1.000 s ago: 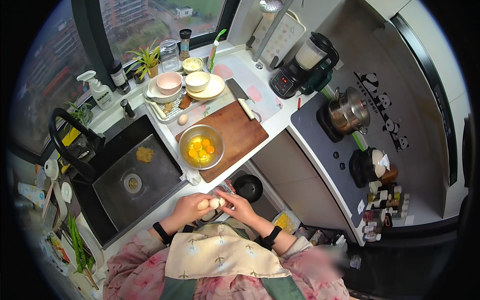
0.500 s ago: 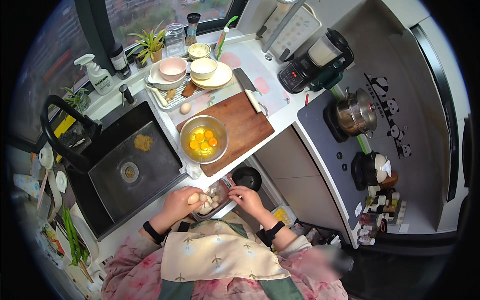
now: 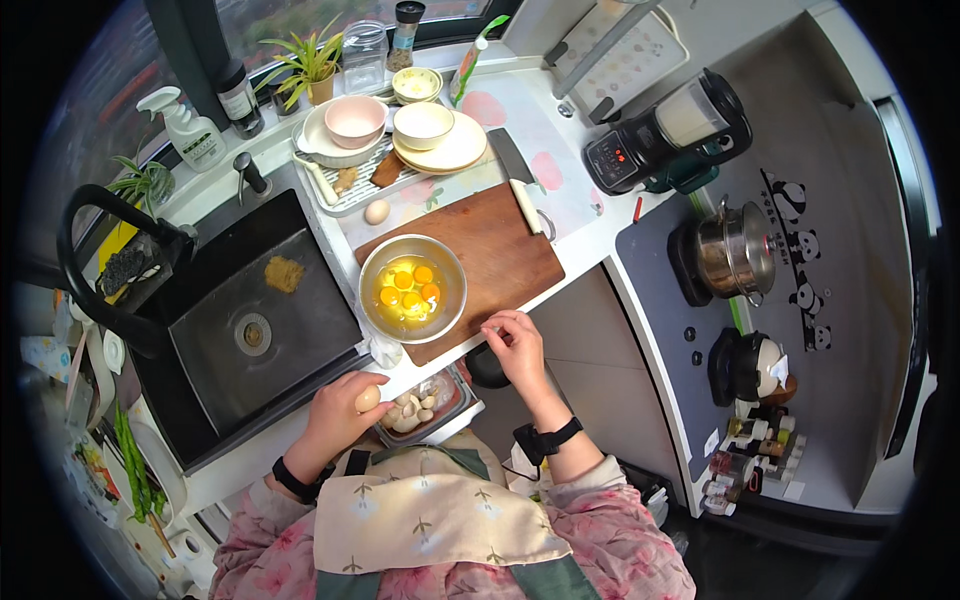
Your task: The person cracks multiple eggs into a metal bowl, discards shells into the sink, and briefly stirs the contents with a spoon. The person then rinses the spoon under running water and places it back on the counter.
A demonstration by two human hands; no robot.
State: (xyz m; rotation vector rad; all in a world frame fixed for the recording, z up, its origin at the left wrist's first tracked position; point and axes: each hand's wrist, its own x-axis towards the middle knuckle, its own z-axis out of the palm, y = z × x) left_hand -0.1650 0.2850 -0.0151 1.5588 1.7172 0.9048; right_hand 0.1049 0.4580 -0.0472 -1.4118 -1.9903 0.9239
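Note:
My left hand, closed around a whole brown egg, is by the front edge of the sink. Beside it, below the counter edge, a small bin contains several eggshells. Raised at the counter's front edge, my right hand has its fingers drawn together; anything between them is hidden. A metal bowl with several cracked eggs rests on the left part of a wooden cutting board. Another whole egg lies behind the bowl.
To the left is a black sink with a tall faucet. A knife lies across the board's far corner. Behind stands a dish rack with bowls and plates. A blender and a lidded pot are on the right.
My right hand has risen away from the bin toward the cutting board's front edge. My left hand has shifted left, away from the shells, still holding the egg.

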